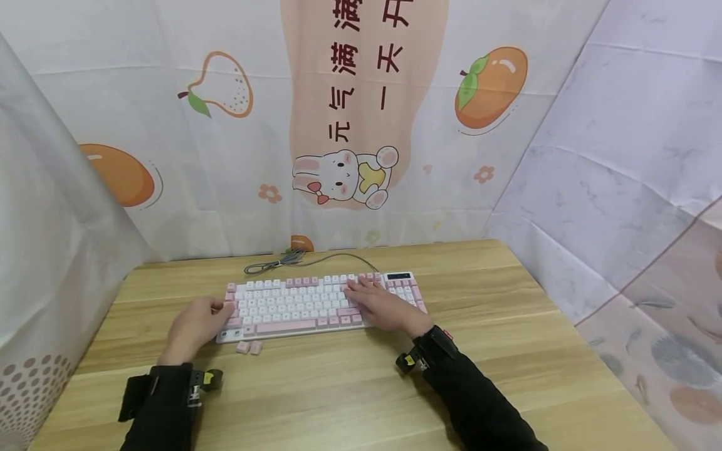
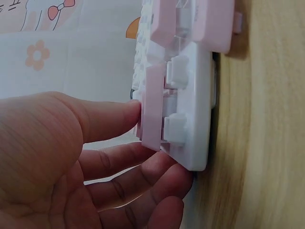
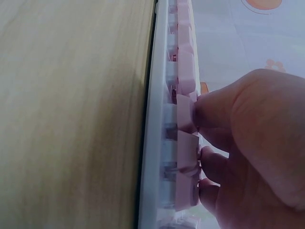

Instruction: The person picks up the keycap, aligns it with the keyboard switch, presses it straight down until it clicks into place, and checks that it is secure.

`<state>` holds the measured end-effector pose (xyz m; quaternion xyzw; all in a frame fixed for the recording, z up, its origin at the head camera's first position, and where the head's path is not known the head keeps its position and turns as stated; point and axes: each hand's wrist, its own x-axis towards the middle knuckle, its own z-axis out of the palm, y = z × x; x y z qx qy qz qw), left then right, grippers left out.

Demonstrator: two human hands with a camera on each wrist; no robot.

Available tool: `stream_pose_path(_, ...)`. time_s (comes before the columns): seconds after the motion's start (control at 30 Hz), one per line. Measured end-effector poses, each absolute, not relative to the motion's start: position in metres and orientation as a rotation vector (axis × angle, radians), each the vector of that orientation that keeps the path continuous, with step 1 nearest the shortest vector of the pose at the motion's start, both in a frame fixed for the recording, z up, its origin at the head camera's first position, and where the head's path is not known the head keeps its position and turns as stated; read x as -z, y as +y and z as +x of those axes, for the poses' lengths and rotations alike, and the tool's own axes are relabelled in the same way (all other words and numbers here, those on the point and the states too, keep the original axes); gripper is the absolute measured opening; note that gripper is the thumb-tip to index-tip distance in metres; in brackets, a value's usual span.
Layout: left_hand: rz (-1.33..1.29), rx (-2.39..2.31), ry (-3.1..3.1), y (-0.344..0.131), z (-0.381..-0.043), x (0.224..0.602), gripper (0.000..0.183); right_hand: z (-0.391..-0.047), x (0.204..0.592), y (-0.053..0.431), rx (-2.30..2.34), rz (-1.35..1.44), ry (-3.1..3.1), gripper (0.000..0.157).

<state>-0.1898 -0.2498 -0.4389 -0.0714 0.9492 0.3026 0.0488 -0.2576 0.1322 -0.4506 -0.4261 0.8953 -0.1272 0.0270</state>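
Observation:
A pink and white keyboard lies on the wooden table. My left hand is at its left edge. In the left wrist view, the thumb and index finger pinch a long pink keycap, while the other fingers curl by the keyboard's side. Below that keycap, two white key mounts stand bare in the front row. Two loose pink keycaps lie before the keyboard's front left corner. My right hand rests on the keys right of the middle, its fingertips touching pink keycaps in the right wrist view.
A grey cable, partly bundled, lies behind the keyboard. Printed cloth hangs along the table's back edge, with more cloth at both sides. Wooden tabletop shows between my forearms.

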Motion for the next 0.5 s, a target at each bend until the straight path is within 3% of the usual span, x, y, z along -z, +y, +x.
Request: stream_pose_path(0.5, 0.099, -0.811, 3.014, -0.252, -0.174, 0.442, 0.053, -0.255, 0.448, 0.131, 0.389, -1.275, 2.755, 0.043)
